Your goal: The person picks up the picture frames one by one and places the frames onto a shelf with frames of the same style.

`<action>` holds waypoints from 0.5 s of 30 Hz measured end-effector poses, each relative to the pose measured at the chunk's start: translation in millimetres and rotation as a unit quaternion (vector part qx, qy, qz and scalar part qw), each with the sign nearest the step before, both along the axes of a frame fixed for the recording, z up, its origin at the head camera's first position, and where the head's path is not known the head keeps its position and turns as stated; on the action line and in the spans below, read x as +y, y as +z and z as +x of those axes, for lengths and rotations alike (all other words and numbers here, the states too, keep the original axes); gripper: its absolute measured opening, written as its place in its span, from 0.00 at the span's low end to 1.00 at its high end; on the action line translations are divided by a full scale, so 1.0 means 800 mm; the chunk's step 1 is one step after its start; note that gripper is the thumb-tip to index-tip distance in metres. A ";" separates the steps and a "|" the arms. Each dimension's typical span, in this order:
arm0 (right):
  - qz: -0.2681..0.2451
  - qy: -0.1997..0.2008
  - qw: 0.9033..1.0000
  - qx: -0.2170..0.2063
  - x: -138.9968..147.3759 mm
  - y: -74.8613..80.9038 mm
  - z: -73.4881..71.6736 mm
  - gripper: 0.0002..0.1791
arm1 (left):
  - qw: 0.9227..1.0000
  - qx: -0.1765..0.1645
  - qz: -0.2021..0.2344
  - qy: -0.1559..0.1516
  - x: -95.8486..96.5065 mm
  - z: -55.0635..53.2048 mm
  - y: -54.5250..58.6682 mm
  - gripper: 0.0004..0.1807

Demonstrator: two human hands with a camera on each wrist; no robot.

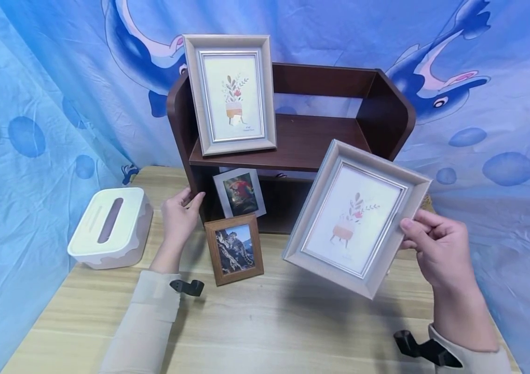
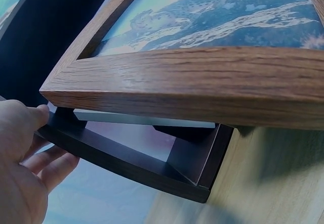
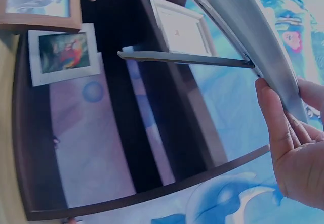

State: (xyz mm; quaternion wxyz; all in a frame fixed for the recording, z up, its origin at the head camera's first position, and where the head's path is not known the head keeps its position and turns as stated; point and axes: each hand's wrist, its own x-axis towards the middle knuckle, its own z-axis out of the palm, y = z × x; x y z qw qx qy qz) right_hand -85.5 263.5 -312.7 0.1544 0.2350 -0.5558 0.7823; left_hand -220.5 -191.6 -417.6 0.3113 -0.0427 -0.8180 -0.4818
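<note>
My right hand (image 1: pixel 444 252) pinches the right edge of a silver-beige picture frame (image 1: pixel 307 244) with a potted-plant print, held tilted above the table. In the right wrist view this frame (image 3: pixel 258 27) appears edge-on, its back stand leg (image 3: pixel 187 58) swung out. My left hand (image 1: pixel 180 215) grips the front edge of the left side panel of a dark brown shelf (image 1: pixel 316 140), thumb on one face and fingers on the other (image 2: pixel 55 168). Beside that hand, a wooden frame (image 1: pixel 212 254) with a big-cat picture stands before the shelf. A white frame (image 1: pixel 261 200) with a parrot picture is in the lower level.
A second silver-beige frame (image 1: pixel 190 78) with a plant print stands at the left of the shelf's upper level. A white tissue box (image 1: pixel 87 223) sits on the wooden table (image 1: pixel 255 332) at left. Blue dolphin-patterned curtains (image 1: pixel 517 218) hang around the table.
</note>
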 end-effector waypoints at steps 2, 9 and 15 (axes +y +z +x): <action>0.009 -0.013 1.000 -0.004 -0.001 0.010 -0.003 0.20 | 1.000 0.003 -0.002 -0.002 0.000 0.000 0.000 0.12; -0.033 0.007 0.999 -0.008 0.002 0.048 -0.020 0.16 | 1.000 0.001 0.001 -0.004 0.000 -0.002 -0.002 0.13; -0.028 -0.003 0.999 -0.028 0.002 0.083 -0.035 0.13 | 1.000 0.000 -0.003 0.002 0.000 0.000 0.000 0.13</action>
